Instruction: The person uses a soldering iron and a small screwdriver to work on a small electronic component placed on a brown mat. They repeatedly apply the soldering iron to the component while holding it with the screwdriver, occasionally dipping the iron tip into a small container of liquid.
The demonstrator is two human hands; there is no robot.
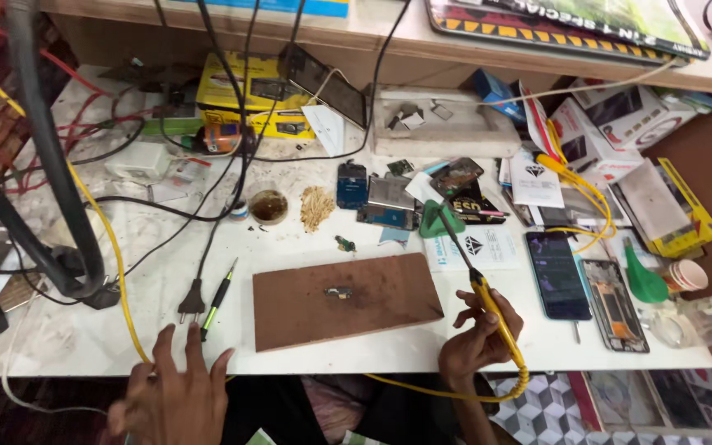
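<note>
**Soldering iron held in our right hand over the desk edge**

Our right hand (478,338) sits at the near edge of the desk (67,338), fingers curled in a closed grip around the yellow handle of the soldering iron (488,306). The iron tilts up and away from us, its dark tip pointing toward the green stand (438,221); its yellow cord loops below the desk edge. Our left hand (170,387) rests flat at the near edge, fingers spread and grip open, holding nothing, fingertips just beside the black plug (192,302) and the green-and-black screwdriver (217,298). Between the hands lies the brown board (346,298) with a small part (339,292) on it, too small to identify.

Both wrists are cut off by the lower frame. A thick black cable (43,148) covers part of the desk's left side. The clutter of phone parts behind the board is hard to sort out.
</note>
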